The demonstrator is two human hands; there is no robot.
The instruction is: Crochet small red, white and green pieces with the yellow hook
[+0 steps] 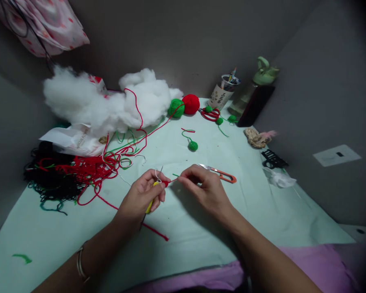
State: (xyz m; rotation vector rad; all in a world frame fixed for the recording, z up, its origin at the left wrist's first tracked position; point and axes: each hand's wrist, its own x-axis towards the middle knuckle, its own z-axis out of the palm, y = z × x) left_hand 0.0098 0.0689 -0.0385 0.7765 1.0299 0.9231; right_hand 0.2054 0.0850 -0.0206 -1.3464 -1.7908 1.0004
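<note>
My left hand (137, 195) is closed around a yellow-handled crochet hook (149, 206), its thin metal tip pointing up past the fingers. A small red yarn piece (166, 184) is pinched at its fingertips, with a bit of white thread (157, 176) beside it. From that piece a short red yarn strand (173, 180) runs to my right hand (204, 189), whose thumb and forefinger pinch its end. A green yarn end (175, 175) pokes out near those fingertips. Just behind my right hand lies an orange-handled cutter (225, 176). A green crocheted ball (193, 145) rests farther back.
White stuffing (146, 95) and tangled red yarn (88, 167) and black yarn (53, 175) fill the left. Behind are a green yarn ball (176, 108), a red yarn ball (191, 104), red-handled scissors (212, 115), a pen cup (221, 95) and a bottle (244, 97).
</note>
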